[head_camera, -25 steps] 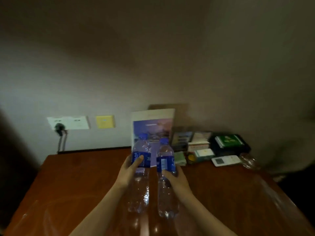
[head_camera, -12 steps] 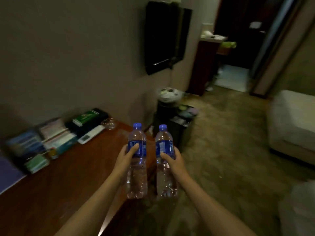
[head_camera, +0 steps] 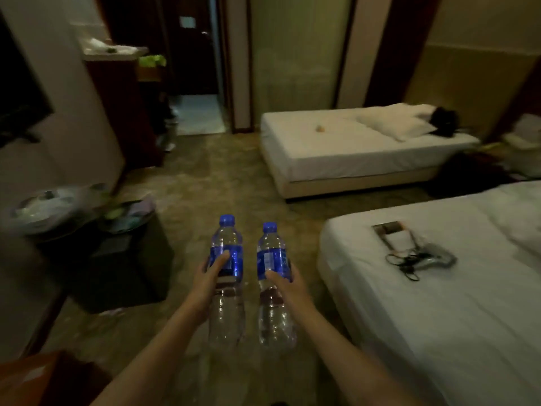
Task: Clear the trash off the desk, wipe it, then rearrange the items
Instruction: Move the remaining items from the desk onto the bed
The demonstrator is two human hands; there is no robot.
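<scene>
Blue-capped, blue-labelled, two clear plastic bottles stand upright, caps up, side by side above the carpet — the left bottle [head_camera: 227,276] gripped by the left hand [head_camera: 211,271], the right bottle [head_camera: 273,276] by the right hand [head_camera: 288,284] — beside two white beds

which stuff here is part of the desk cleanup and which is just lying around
Part of the job:
left bottle, held by left hand
right bottle, held by right hand
trash bin

Lying about:
cables on near bed
pillow on far bed
</scene>
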